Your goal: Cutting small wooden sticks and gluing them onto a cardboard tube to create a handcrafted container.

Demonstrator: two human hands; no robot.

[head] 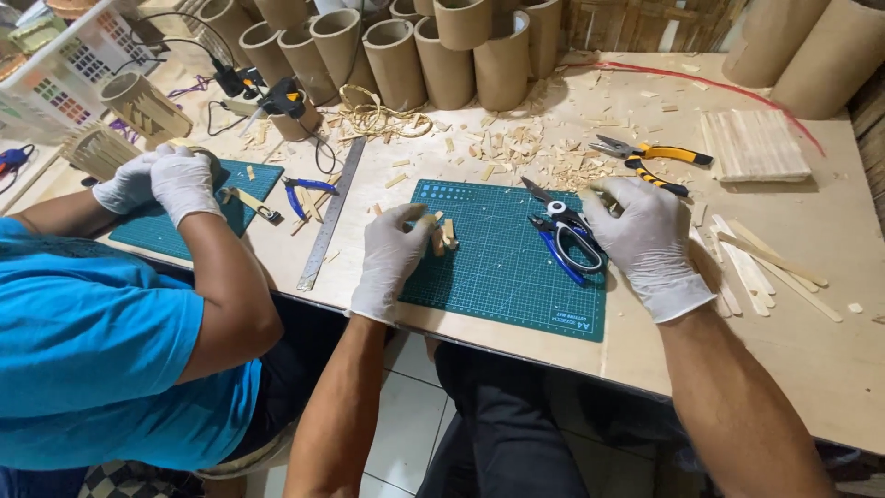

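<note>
Two gloved hands, both mine, over the green cutting mat [489, 267] at the desk's front edge. My left hand [392, 254] sits on the mat's left edge, fingers pinched shut on small cut wood pieces [441, 232]; a few of them stick up just past my fingertips. My right hand [645, 240] is at the mat's right edge, fingers curled, fingertips closing on a small wood bit near the top; can't tell if it's fully gripped. Blue-handled scissors [564, 235] lie on the mat just beside my right hand, blades pointing toward the back. Yellow-handled pliers [650, 157] lie behind my right hand, apart from it. Flat wooden sticks [761, 263] lie loose near the desk's right edge. A glued stick panel [754, 146] sits toward the back right corner. Wood shavings [535, 148] are scattered mid-desk, in front of a row of cardboard tubes [442, 55] along the back edge. A steel ruler [330, 217] lies diagonal, left of my mat. A co-worker in a blue shirt [92, 350] sits at the left, both gloved hands [161, 180] together on something over a second green mat [198, 217].
</note>
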